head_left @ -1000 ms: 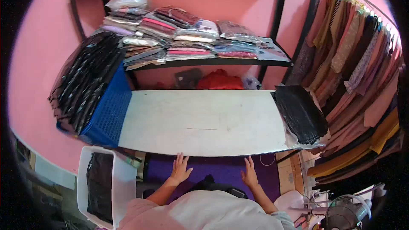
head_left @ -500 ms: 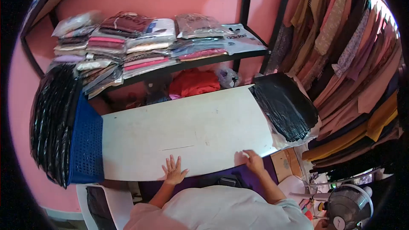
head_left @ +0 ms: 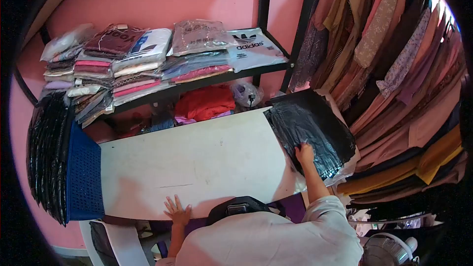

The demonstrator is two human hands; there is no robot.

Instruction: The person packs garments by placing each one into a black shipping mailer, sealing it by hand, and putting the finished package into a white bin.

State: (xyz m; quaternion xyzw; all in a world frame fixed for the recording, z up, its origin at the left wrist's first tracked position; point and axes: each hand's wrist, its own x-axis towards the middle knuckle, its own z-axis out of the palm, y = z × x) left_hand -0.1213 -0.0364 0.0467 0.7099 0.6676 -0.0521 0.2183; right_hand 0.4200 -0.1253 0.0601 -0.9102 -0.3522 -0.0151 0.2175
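Note:
My right hand (head_left: 305,153) reaches out to the right and lies on a stack of black plastic bags (head_left: 310,128) at the right end of the white table (head_left: 197,162); its fingers press the top bag near the stack's front edge. My left hand (head_left: 177,210) rests flat and open on the table's near edge, holding nothing.
A blue crate (head_left: 83,172) packed with black bags stands at the table's left end. A black shelf (head_left: 197,81) behind carries several wrapped, folded garments. Hanging clothes (head_left: 394,69) fill the right side. A white chair (head_left: 118,244) is at lower left, a fan (head_left: 387,251) at lower right.
My right hand left the table's near edge and reached right onto the black bag stack. The view swung right. My left hand stayed on the table edge.

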